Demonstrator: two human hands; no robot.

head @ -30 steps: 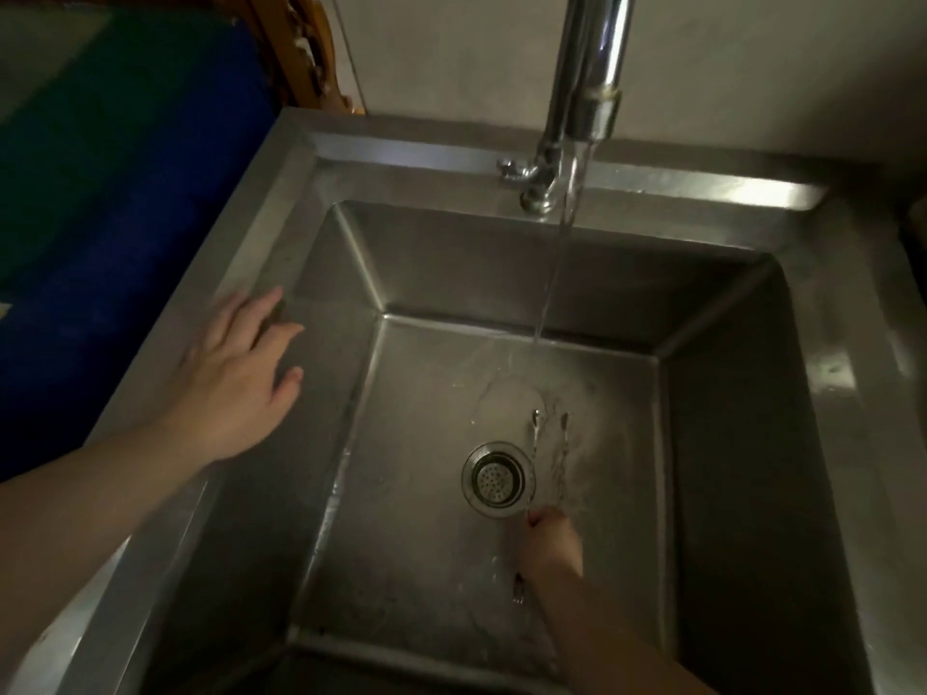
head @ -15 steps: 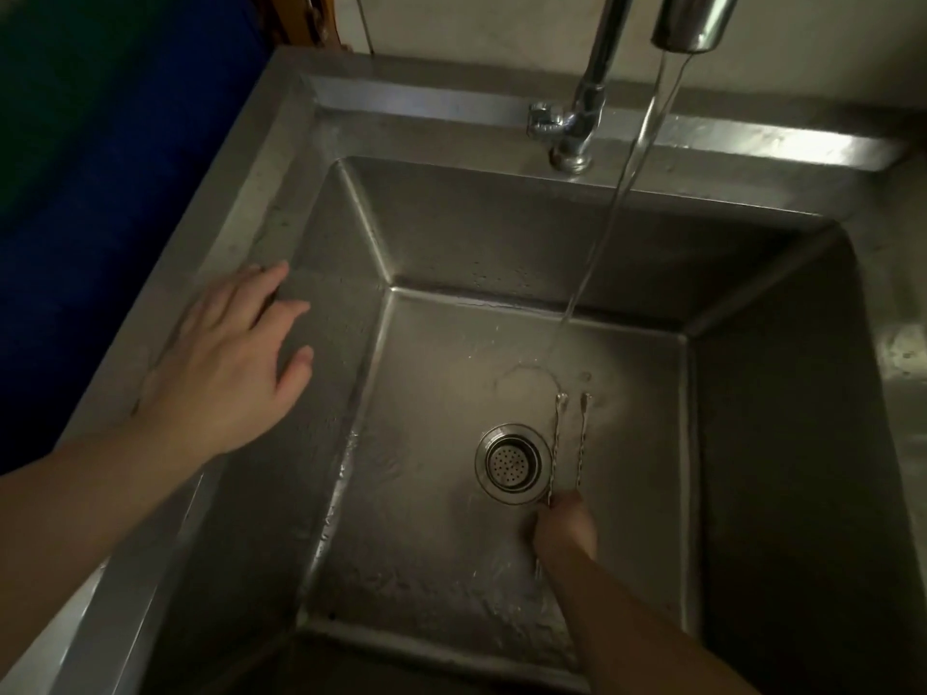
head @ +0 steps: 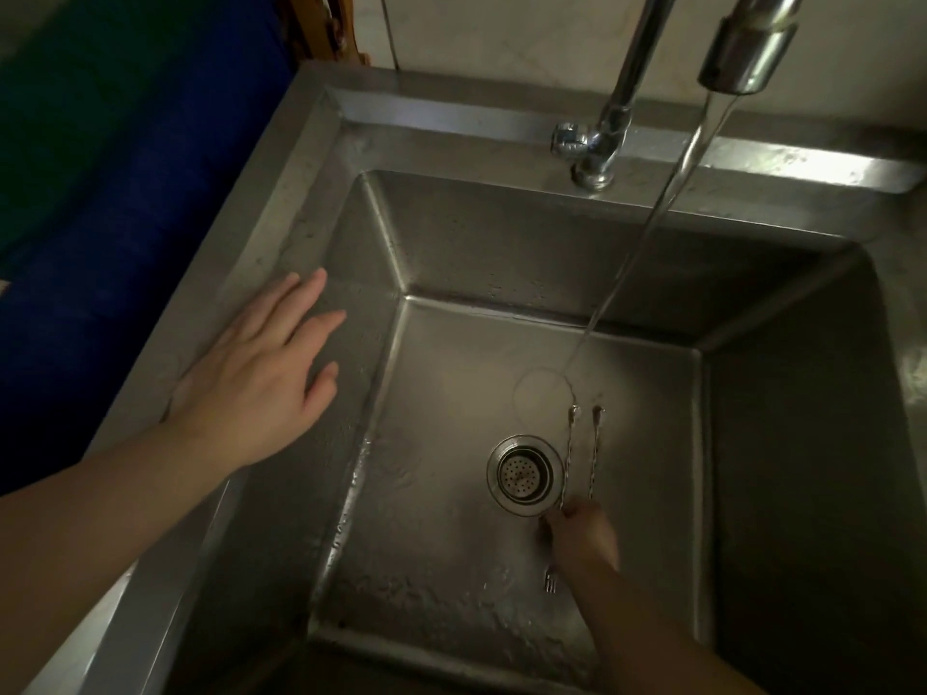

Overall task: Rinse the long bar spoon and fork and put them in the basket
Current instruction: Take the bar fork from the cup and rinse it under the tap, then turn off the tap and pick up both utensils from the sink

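Note:
Deep in the steel sink (head: 451,233), my right hand (head: 582,536) is closed around two thin twisted metal stems, the long bar spoon (head: 569,453) and the fork (head: 595,451). Both stems point away from me, just right of the drain (head: 524,475). Small fork tines (head: 550,584) stick out below my fist. A thin stream of water (head: 652,228) falls from the tap spout (head: 747,47) and lands near the stems' far tips. My left hand (head: 261,378) lies flat with fingers spread on the sink's left rim. No basket is in view.
The tap's base (head: 594,153) stands on the sink's back ledge. A dark blue and green surface (head: 100,168) lies to the left of the sink. A pale wall (head: 501,32) runs behind it. The sink floor is wet.
The view has shifted so the spout sits further right. My right hand and the two stems lie a little further right of the drain. My left hand stays on the rim.

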